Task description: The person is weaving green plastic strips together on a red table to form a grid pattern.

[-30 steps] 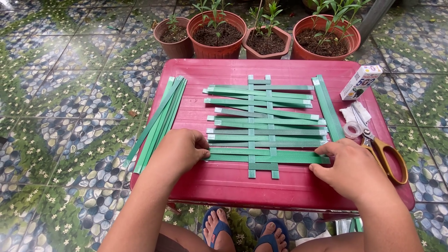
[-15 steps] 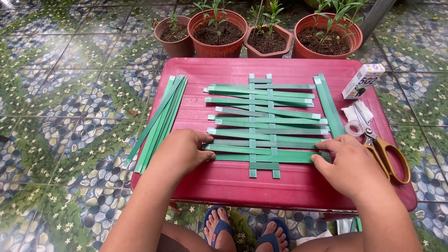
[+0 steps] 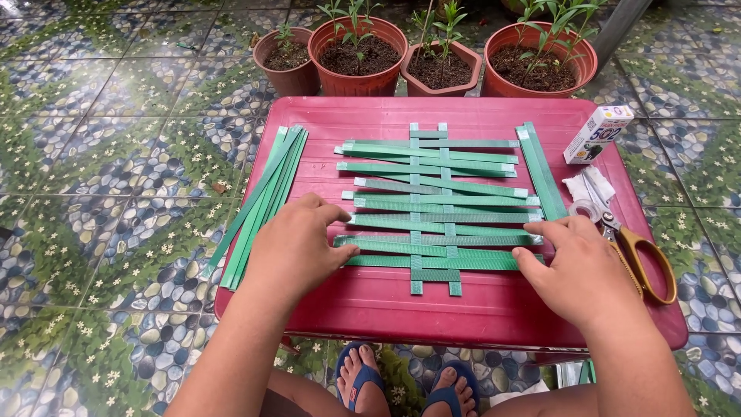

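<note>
I am pressing my left hand and right hand, fingers spread flat and gripping nothing, on the two ends of the lowest green plastic strips of the half-woven mat, which is lying mid-table on the red plastic table, likely to keep the weave square. Loose green strips are waiting along the left edge; yellow-handled scissors are lying by the right edge.
</note>
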